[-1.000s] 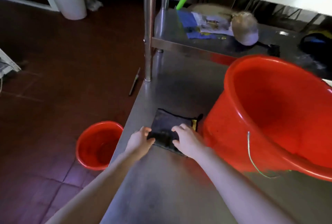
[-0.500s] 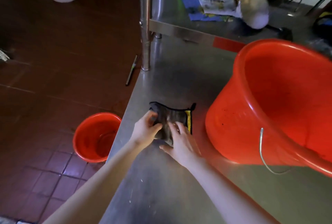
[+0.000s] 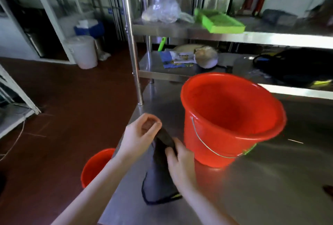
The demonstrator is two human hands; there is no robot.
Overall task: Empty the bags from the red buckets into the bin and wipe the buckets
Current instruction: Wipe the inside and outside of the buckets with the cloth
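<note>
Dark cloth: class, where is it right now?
In the head view the dark cloth is at lower centre, gripped by the right hand and pinched by the left hand, left of the large red bucket on the steel table.

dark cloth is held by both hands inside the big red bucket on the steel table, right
No. The dark cloth is outside the big red bucket, just to its left over the steel table. The head view shows the left hand and right hand holding it there.
</note>
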